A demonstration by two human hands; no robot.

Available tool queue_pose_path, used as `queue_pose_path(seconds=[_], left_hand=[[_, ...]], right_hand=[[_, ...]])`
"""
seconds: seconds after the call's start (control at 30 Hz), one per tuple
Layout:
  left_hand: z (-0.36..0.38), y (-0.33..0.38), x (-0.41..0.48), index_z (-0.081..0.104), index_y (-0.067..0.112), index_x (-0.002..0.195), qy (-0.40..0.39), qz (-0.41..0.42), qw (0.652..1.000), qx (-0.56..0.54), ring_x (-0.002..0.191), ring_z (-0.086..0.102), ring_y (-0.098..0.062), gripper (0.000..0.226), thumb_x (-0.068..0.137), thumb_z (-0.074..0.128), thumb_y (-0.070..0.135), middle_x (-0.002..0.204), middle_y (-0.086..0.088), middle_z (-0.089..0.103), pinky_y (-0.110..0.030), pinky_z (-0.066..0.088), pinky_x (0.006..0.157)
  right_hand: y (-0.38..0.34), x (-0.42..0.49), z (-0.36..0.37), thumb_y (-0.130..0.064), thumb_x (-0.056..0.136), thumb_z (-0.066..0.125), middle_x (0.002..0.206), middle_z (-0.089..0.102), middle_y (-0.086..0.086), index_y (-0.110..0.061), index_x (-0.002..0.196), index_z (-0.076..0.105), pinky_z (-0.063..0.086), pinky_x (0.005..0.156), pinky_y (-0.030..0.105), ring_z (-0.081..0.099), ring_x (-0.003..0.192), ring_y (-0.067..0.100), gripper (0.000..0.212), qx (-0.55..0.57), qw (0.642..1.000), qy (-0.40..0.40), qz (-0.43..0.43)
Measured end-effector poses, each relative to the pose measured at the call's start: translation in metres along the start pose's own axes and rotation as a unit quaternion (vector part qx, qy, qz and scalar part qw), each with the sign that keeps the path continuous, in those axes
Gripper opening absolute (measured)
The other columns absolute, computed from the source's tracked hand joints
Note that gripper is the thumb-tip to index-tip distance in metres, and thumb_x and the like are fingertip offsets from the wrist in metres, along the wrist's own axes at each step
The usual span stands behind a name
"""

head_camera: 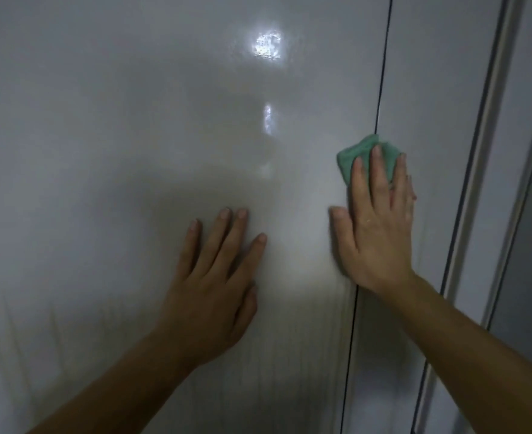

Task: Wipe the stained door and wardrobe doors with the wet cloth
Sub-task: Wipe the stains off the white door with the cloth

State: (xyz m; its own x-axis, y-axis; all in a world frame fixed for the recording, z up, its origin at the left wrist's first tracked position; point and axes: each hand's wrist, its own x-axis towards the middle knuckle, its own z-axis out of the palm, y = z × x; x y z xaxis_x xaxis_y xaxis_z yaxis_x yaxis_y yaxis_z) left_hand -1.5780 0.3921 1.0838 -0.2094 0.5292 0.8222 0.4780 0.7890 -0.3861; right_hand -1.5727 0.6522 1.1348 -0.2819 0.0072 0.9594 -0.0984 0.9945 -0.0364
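Wardrobe doors (133,120), two, side by side: left hand (214,286) lies flat and empty, right hand (377,227) flat, pressing one green cloth (347,162).

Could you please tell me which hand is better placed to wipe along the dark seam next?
Right. The right hand presses the green cloth flat over the seam; the left hand rests bare on the wide panel, well short of it.
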Motion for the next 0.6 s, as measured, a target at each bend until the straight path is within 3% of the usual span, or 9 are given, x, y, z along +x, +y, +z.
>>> queue_pose_path(seconds=[0.17, 0.23, 0.33, 0.43, 0.6], left_hand=[[0.004, 0.019, 0.017, 0.048, 0.008, 0.152, 0.0, 0.017, 1.0, -0.012, 0.156, 0.019, -0.04, 0.059, 0.098, 0.043, 0.034, 0.166, -0.022, 0.024, -0.064, 0.02, 0.122], [0.004, 0.022, 0.023, 0.048, 0.008, 0.151, 0.002, 0.021, 1.0, -0.015, 0.156, 0.019, -0.04, 0.059, 0.098, 0.044, 0.033, 0.166, -0.022, 0.025, -0.064, 0.019, 0.122], [0.005, 0.025, 0.028, 0.049, 0.009, 0.151, 0.002, 0.015, 1.0, 0.001, 0.155, 0.019, -0.041, 0.059, 0.097, 0.045, 0.034, 0.166, -0.022, 0.025, -0.065, 0.017, 0.122], [0.01, 0.037, 0.032, 0.046, 0.011, 0.153, -0.006, 0.006, 1.0, 0.013, 0.156, 0.015, -0.043, 0.061, 0.098, 0.043, 0.037, 0.167, -0.023, 0.021, -0.069, 0.014, 0.121], [0.017, 0.055, 0.04, 0.042, 0.011, 0.155, -0.011, -0.008, 1.0, 0.014, 0.156, 0.012, -0.044, 0.064, 0.097, 0.044, 0.038, 0.168, -0.024, 0.018, -0.07, 0.013, 0.121]], right_hand=[[-0.001, -0.108, 0.021, -0.052, 0.105, 0.027, 0.171, -0.006, 0.001, -0.02, 0.16, 0.011, -0.007, 0.126, 0.048, -0.006, 0.156, 0.036, 0.066, -0.022, 0.993, -0.081, -0.087], [0.014, -0.111, 0.018, -0.052, 0.106, 0.026, 0.17, -0.003, -0.001, -0.021, 0.159, 0.014, -0.007, 0.126, 0.047, -0.006, 0.157, 0.033, 0.063, -0.03, 0.989, -0.09, -0.113], [0.028, -0.044, 0.002, -0.05, 0.106, 0.025, 0.169, -0.015, -0.003, -0.025, 0.162, 0.002, -0.015, 0.125, 0.043, -0.015, 0.156, 0.029, 0.066, -0.02, 0.998, -0.059, -0.033], [0.04, 0.003, -0.009, -0.046, 0.107, 0.025, 0.17, -0.002, 0.009, -0.013, 0.163, 0.009, -0.007, 0.126, 0.049, -0.006, 0.156, 0.036, 0.067, 0.01, 1.0, 0.002, 0.028], [0.041, -0.094, 0.009, -0.048, 0.106, 0.029, 0.17, 0.0, 0.007, -0.014, 0.162, 0.012, 0.007, 0.124, 0.062, -0.007, 0.156, 0.036, 0.068, 0.019, 0.998, -0.047, 0.043]])
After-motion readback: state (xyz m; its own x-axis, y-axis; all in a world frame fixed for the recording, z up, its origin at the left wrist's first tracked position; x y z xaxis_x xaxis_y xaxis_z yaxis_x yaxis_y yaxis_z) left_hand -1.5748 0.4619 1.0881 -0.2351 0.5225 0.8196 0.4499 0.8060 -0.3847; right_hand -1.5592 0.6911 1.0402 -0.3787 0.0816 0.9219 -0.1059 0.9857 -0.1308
